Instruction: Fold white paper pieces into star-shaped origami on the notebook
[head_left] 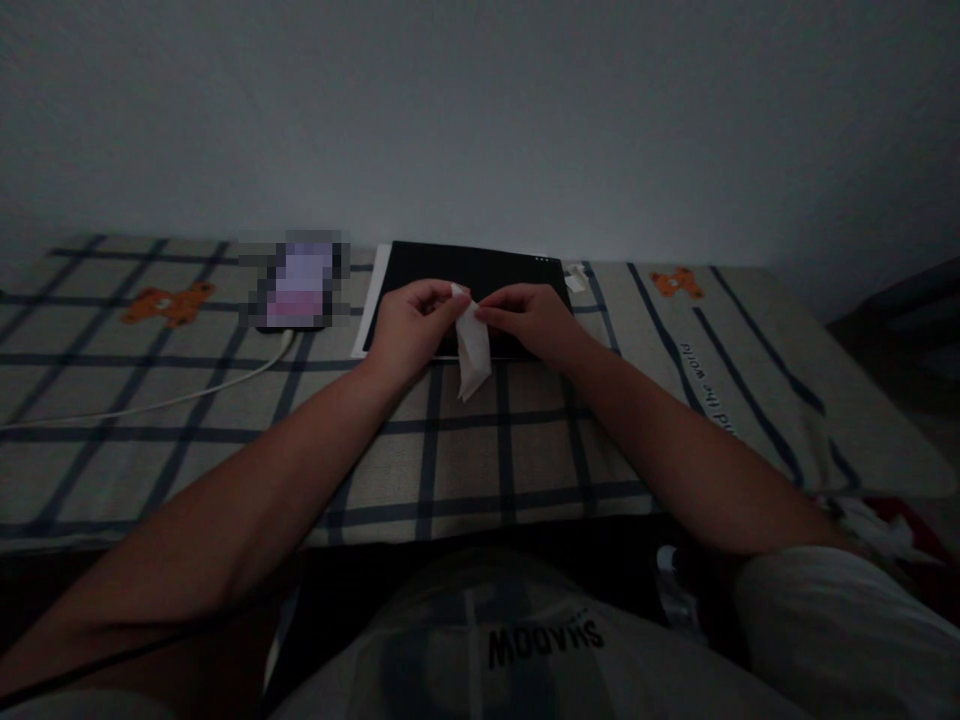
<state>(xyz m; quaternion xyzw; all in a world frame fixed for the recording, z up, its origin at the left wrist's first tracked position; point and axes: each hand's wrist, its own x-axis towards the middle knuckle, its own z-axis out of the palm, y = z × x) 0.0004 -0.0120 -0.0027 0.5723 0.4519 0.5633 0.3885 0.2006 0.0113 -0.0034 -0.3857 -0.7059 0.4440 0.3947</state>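
Note:
A white strip of tissue hangs from my fingertips over the near edge of a black folder. My left hand pinches the top of the strip between thumb and index finger. From the other side, my right hand pinches the strip close to the left fingertips, so the two hands nearly touch. The tissue looks folded or twisted at the top and widens to a pointed lower end. White sheet edges show under the folder's left side.
A phone with a blurred screen lies to the left, with a white cable running off leftwards. A small white scrap sits right of the folder. A checked cloth covers the table, and a wall rises behind.

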